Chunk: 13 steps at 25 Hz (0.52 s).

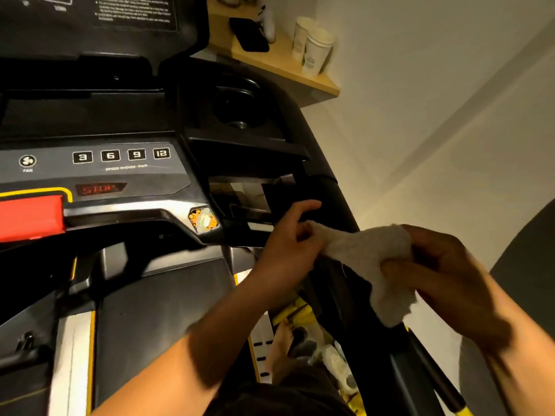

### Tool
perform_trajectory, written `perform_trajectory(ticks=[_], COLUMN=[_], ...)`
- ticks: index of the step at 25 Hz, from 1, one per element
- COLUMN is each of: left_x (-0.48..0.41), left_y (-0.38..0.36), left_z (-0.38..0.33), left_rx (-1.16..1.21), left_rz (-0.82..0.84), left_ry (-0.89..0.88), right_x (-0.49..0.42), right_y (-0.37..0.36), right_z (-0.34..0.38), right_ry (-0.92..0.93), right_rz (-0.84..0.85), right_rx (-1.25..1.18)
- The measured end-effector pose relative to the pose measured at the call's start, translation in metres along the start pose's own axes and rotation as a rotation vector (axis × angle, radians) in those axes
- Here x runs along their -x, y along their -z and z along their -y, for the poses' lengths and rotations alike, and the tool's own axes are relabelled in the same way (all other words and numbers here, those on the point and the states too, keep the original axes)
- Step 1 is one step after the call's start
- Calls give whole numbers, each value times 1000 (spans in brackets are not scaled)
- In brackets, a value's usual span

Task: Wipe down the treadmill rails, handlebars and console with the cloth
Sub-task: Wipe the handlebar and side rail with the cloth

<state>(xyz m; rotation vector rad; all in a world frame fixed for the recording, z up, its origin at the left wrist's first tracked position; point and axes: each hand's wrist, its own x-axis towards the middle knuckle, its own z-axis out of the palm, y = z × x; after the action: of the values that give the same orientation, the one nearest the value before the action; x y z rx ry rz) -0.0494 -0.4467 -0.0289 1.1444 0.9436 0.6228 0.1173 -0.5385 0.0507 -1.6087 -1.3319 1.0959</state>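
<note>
You have the cloth [369, 253] strung between both hands, right over the right handlebar [336, 196]. Your left hand [285, 238] sits on the console side of the handlebar, fingers [301, 234] pinching 1 end of the cloth, with 1 finger reaching on toward the handlebar's top. Your right hand [444, 277] is on the wall side, fingers clenched round the bunched other end. A loose tail hangs below it, across the handlebar.

Here is the relation that matters. The cloth's long axis runs crosswise, hand to hand, while the handlebar's long axis runs from the console [120, 172] back toward you. That puts the cloth across the handlebar, like a strap over a pole. Whether the cloth actually touches the handlebar I cannot tell; it looks just above it.

Your left hand is nearer the handlebar's top end. Your right hand is nearer the stretch that comes toward you. My read is that you are set to wrap the cloth onto the handlebar and drag it along that axis. The console lies off to the left of the handlebar, and neither hand is on it.
</note>
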Motion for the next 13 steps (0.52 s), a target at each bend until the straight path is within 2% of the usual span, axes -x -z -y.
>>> perform_trajectory(ticks=[2,5,8,9,11,13], left_x=[8,23,31,37,43,40], left_y=[-13,-27,-39,-42,-48,-52], left_z=[12,28,32,27,21,25], left_rx=[-202,-325,-100,41,265,381], left_rz=[138,137,230,285,340,298], left_ry=[-95,-216,-300,-245,-104,21], right_x=[6,11,8,5,-4,-25], right_y=[2,5,11,11,8,-3], right_z=[-3,0,-2,-5,-14,-28], right_ry=[7,-5,39,37,28,45], right_rz=[33,34,-95,-122,-116,-141], right_rx=[-69,-138,31,115,88,108])
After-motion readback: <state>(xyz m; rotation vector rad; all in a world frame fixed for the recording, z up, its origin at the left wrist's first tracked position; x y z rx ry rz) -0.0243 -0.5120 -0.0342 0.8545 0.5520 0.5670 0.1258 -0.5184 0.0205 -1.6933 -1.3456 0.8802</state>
